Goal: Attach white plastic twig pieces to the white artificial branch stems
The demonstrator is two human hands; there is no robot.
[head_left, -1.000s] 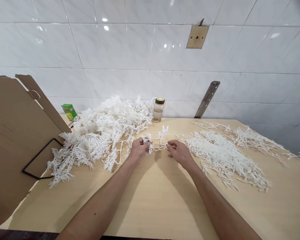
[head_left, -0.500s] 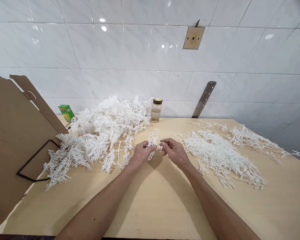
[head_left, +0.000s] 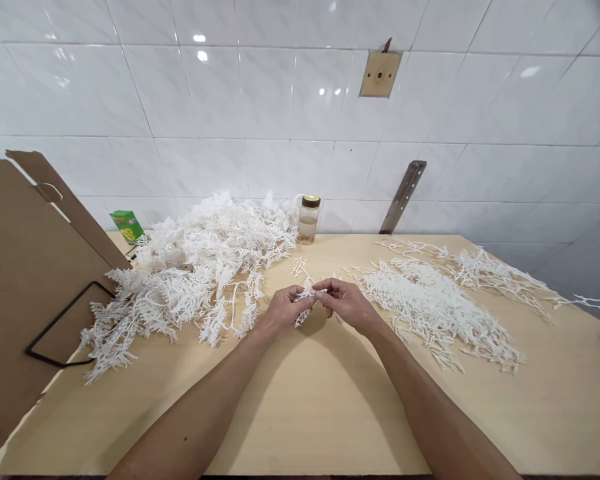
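Between my two hands is a small white branched plastic sprig [head_left: 306,291], partly hidden by my fingers. My left hand [head_left: 286,309] is closed on its lower part, with white tips poking out beneath the thumb. My right hand [head_left: 347,303] pinches the same sprig from the other side, its fingertips meeting those of the left. Just beyond them, a thin forked white stem [head_left: 299,268] shows above the table. To the left rises a large tangled heap of white sprigs [head_left: 195,260]. On the right lies a flatter pile of white pieces [head_left: 435,307].
A lidded jar with liquid [head_left: 309,220] stands near the tiled wall, and a small green box [head_left: 127,227] sits behind the heap. Brown cardboard [head_left: 40,287] and a black wire frame [head_left: 55,357] border the left. Bare white stems [head_left: 505,273] lie at the far right of the table [head_left: 310,413].
My right hand has moved left until its fingertips meet the left hand at the sprig. The whole view has shifted slightly.
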